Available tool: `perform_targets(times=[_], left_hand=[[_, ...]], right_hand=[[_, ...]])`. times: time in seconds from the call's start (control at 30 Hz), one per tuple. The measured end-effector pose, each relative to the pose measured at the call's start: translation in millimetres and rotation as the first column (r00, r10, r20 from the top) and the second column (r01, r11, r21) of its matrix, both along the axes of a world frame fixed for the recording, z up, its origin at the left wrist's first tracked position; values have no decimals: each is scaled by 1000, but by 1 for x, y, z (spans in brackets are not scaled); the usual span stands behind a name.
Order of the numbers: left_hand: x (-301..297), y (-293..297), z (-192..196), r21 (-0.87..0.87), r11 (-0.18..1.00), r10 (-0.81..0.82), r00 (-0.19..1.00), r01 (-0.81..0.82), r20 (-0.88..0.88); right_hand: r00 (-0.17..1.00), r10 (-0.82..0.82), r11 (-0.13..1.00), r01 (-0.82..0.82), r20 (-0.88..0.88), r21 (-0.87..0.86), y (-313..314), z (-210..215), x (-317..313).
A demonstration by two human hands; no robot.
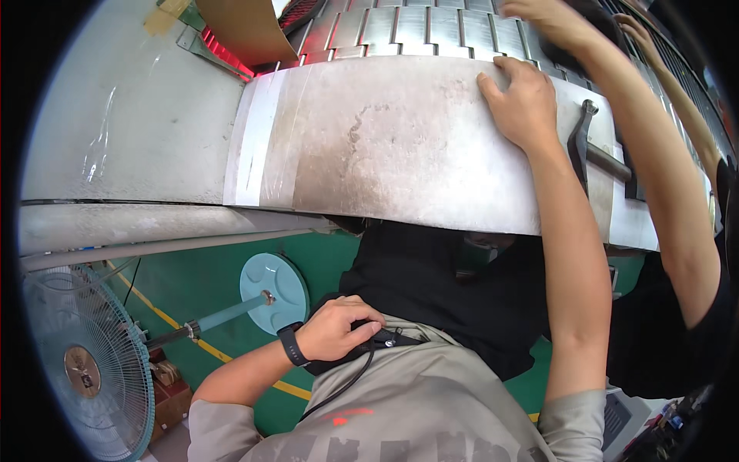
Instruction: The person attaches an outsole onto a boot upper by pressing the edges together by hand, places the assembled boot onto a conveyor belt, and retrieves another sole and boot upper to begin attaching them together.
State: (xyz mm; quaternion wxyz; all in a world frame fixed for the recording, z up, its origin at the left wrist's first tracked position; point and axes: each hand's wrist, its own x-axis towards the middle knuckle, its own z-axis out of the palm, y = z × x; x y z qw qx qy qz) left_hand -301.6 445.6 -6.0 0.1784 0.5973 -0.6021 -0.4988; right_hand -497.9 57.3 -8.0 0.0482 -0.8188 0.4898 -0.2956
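My right hand (525,104) rests on the pale, stained metal panel (400,138) at its far edge. The thumb stands apart from the fingers, and nothing shows in that hand. Just beyond the fingertips lie the slatted steel plates of a conveyor (412,25). At my waist, my left hand (339,329), with a black band on the wrist, is curled against a black waist pouch (396,337) with a zip. Its fingers are bent inward, and what they grip, if anything, is hidden. A thin black cable (346,385) runs down from beside this hand.
A co-worker's arm (643,131) reaches over the conveyor at right, its hand blurred; another person's arm (681,96) is behind. A dark lever with a rod (608,159) sits on the panel. A brown sheet (250,27) stands far left; a blue fan (88,369) stands at left.
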Motion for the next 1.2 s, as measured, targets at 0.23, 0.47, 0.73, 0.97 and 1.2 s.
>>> perform_targets(times=[0.23, 0.47, 0.73, 0.97, 1.2], left_hand=[[14, -42, 17, -215, 975, 64, 998, -63, 1], [95, -160, 45, -505, 788, 453, 887, -352, 89], [200, -309, -3, -967, 254, 702, 692, -22, 169], [174, -290, 6, -769, 624, 666, 612, -142, 427], [173, -292, 6, -791, 603, 666, 609, -101, 431]], right_hand=[[998, -58, 981, 50, 37, 188, 10, -1, 3], [997, -69, 986, 72, -26, 153, 8, 3, -5], [991, 31, 1000, -29, 129, -10, 3, 4, 4], [995, -17, 998, 10, 98, 70, 6, 5, -3], [995, 3, 997, 5, 101, -75, -1, -9, -5]])
